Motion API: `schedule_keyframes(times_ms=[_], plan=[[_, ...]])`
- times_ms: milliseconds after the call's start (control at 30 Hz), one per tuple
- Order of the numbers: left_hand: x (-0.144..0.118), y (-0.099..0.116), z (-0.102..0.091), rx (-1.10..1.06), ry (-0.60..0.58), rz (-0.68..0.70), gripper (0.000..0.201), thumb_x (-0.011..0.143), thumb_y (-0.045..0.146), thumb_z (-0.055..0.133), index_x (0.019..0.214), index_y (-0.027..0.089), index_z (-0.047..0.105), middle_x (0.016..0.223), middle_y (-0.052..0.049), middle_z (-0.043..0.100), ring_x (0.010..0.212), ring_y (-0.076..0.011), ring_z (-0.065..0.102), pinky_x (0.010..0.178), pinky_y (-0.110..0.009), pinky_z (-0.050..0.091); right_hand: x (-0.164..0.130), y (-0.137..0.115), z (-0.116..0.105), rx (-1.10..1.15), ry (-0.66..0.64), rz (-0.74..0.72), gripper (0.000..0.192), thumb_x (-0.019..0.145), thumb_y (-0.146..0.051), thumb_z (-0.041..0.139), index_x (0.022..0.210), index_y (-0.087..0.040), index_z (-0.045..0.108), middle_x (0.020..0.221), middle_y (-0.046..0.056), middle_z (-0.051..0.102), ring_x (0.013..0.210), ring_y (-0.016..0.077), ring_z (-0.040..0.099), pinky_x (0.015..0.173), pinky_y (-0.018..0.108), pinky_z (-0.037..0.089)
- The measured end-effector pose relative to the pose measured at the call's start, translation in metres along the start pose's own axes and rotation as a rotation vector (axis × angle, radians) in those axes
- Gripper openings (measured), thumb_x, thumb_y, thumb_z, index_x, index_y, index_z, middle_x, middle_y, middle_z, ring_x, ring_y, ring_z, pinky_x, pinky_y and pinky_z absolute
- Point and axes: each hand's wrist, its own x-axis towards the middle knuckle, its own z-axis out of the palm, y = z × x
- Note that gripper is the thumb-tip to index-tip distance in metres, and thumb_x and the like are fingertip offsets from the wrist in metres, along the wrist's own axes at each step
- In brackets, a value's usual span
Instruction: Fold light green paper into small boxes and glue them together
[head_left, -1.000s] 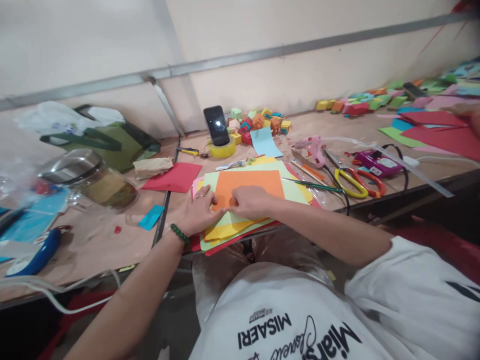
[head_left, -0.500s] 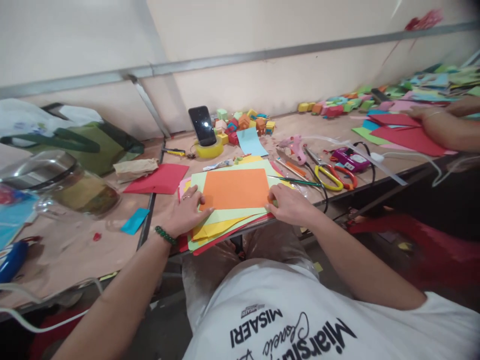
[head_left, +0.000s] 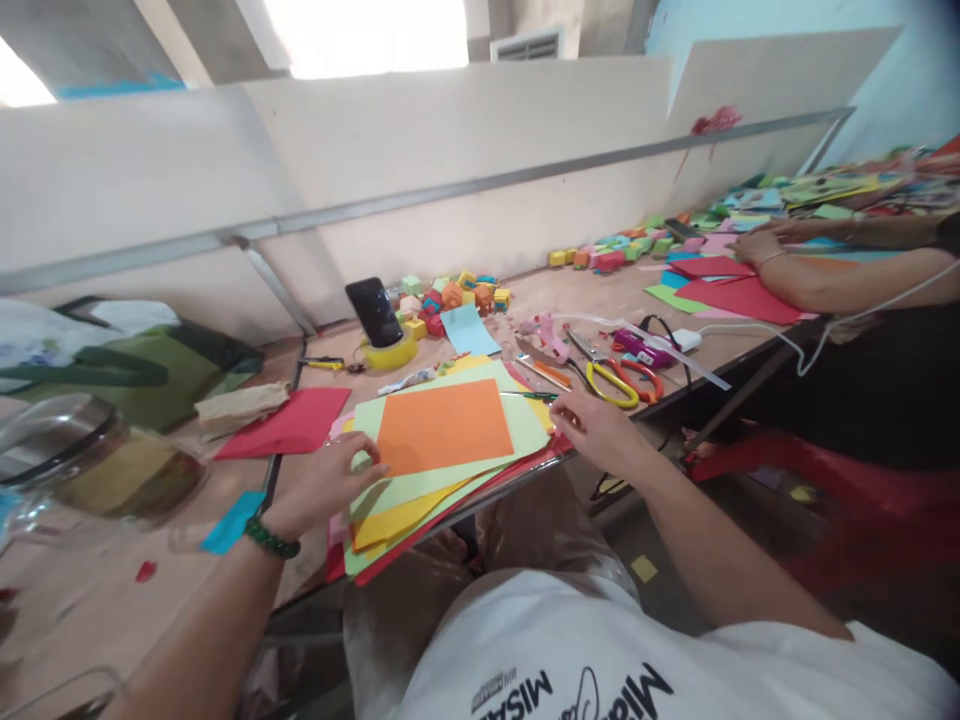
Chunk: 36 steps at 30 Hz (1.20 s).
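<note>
An orange sheet (head_left: pixel 446 425) lies on top of a loose stack of coloured paper, with a light green sheet (head_left: pixel 529 415) below it and yellow paper (head_left: pixel 401 520) and red edges showing underneath. At the stack's left edge rests my left hand (head_left: pixel 334 485), fingers bent and apart, thumb by the orange sheet; it grips nothing. My right hand (head_left: pixel 600 430) is over the right edge, its fingers curled together at a slim dark green pen-like tool (head_left: pixel 534 396). The tool's far end is hidden behind the hand.
Behind the stack are a phone (head_left: pixel 375 312) propped on a tape roll (head_left: pixel 388 352) and small paper cubes (head_left: pixel 452 294). Scissors (head_left: pixel 611 382) and a pink glue gun (head_left: pixel 551 338) lie right. A glass jug (head_left: pixel 112 470) stands left. A co-worker's hand (head_left: pixel 757 245) touches papers.
The view has shifted, lifting toward the wall. My right hand has left the orange sheet and moved right to the pen-like tool. My left hand has slid slightly left off the orange sheet's edge.
</note>
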Motion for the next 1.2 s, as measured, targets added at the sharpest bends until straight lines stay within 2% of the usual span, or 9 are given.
schedule_keyframes(times_ms=[67, 167, 267, 400, 567, 733, 867, 1067, 1200], plan=[[0.021, 0.000, 0.005, 0.004, 0.047, 0.110, 0.043, 0.081, 0.059, 0.050, 0.098, 0.022, 0.063, 0.110, -0.008, 0.063, 0.104, -0.0264, 0.057, 0.093, -0.039, 0.044, 0.009, 0.007, 0.000, -0.176, 0.089, 0.052, 0.021, 0.092, -0.022, 0.045, 0.093, -0.016, 0.065, 0.097, 0.013, 0.065, 0.093, 0.0233, 0.056, 0.076, 0.032, 0.041], [0.056, 0.013, 0.013, 0.039, 0.020, 0.224, 0.055, 0.079, 0.063, 0.053, 0.113, 0.020, 0.061, 0.124, -0.012, 0.057, 0.116, -0.0285, 0.052, 0.100, -0.040, 0.041, 0.021, 0.016, 0.005, -0.386, 0.053, 0.104, 0.022, 0.091, -0.026, 0.049, 0.094, -0.014, 0.067, 0.099, 0.016, 0.065, 0.100, 0.0296, 0.054, 0.080, 0.037, 0.041], [0.083, 0.030, 0.014, 0.106, -0.022, 0.222, 0.076, 0.071, 0.066, 0.062, 0.128, 0.017, 0.052, 0.132, -0.017, 0.052, 0.122, -0.0325, 0.049, 0.102, -0.043, 0.040, 0.027, 0.023, 0.011, -0.424, 0.036, 0.082, 0.018, 0.089, -0.026, 0.053, 0.092, -0.016, 0.068, 0.097, 0.014, 0.066, 0.098, 0.0298, 0.054, 0.081, 0.038, 0.042], [0.101, 0.042, 0.008, 0.182, -0.066, 0.178, 0.088, 0.062, 0.070, 0.068, 0.130, 0.017, 0.050, 0.135, -0.018, 0.050, 0.124, -0.0363, 0.047, 0.102, -0.046, 0.040, 0.028, 0.027, 0.013, -0.382, 0.053, 0.028, 0.013, 0.087, -0.022, 0.053, 0.087, -0.017, 0.065, 0.095, 0.013, 0.066, 0.097, 0.0285, 0.055, 0.082, 0.038, 0.042], [0.111, 0.043, 0.004, 0.190, -0.074, 0.110, 0.085, 0.062, 0.071, 0.066, 0.127, 0.018, 0.053, 0.127, -0.017, 0.054, 0.116, -0.0364, 0.053, 0.097, -0.047, 0.042, 0.022, 0.026, 0.014, -0.258, 0.164, 0.012, 0.012, 0.087, -0.018, 0.048, 0.083, -0.017, 0.059, 0.093, 0.013, 0.064, 0.094, 0.0284, 0.057, 0.080, 0.038, 0.043], [0.107, 0.043, 0.011, 0.170, 0.019, 0.100, 0.077, 0.067, 0.070, 0.063, 0.122, 0.018, 0.055, 0.122, -0.016, 0.055, 0.113, -0.0355, 0.053, 0.095, -0.048, 0.042, 0.011, 0.021, 0.013, -0.021, 0.302, -0.014, 0.012, 0.090, -0.025, 0.042, 0.093, -0.019, 0.052, 0.082, 0.008, 0.063, 0.080, 0.0249, 0.060, 0.066, 0.033, 0.044], [0.103, 0.046, 0.015, 0.130, 0.028, 0.163, 0.069, 0.067, 0.069, 0.062, 0.113, 0.018, 0.058, 0.119, -0.015, 0.056, 0.107, -0.0339, 0.055, 0.091, -0.046, 0.044, 0.004, 0.014, 0.015, 0.125, 0.293, -0.003, 0.011, 0.090, -0.028, 0.041, 0.093, -0.021, 0.049, 0.081, 0.006, 0.064, 0.073, 0.0231, 0.063, 0.061, 0.031, 0.044], [0.107, 0.051, 0.009, 0.012, -0.043, 0.146, 0.056, 0.059, 0.066, 0.069, 0.088, 0.019, 0.056, 0.097, -0.009, 0.060, 0.090, -0.0290, 0.057, 0.077, -0.039, 0.046, 0.001, 0.006, 0.013, 0.190, 0.269, 0.037, 0.014, 0.090, -0.033, 0.044, 0.093, -0.022, 0.052, 0.086, 0.006, 0.069, 0.078, 0.0226, 0.066, 0.064, 0.031, 0.047], [0.107, 0.051, 0.006, -0.165, -0.078, 0.069, 0.062, 0.053, 0.060, 0.072, 0.098, 0.019, 0.056, 0.103, -0.009, 0.061, 0.096, -0.0294, 0.057, 0.078, -0.038, 0.047, 0.002, 0.008, 0.012, 0.121, 0.224, 0.051, 0.015, 0.087, -0.028, 0.049, 0.097, -0.020, 0.056, 0.092, 0.007, 0.070, 0.080, 0.0234, 0.067, 0.066, 0.032, 0.048]])
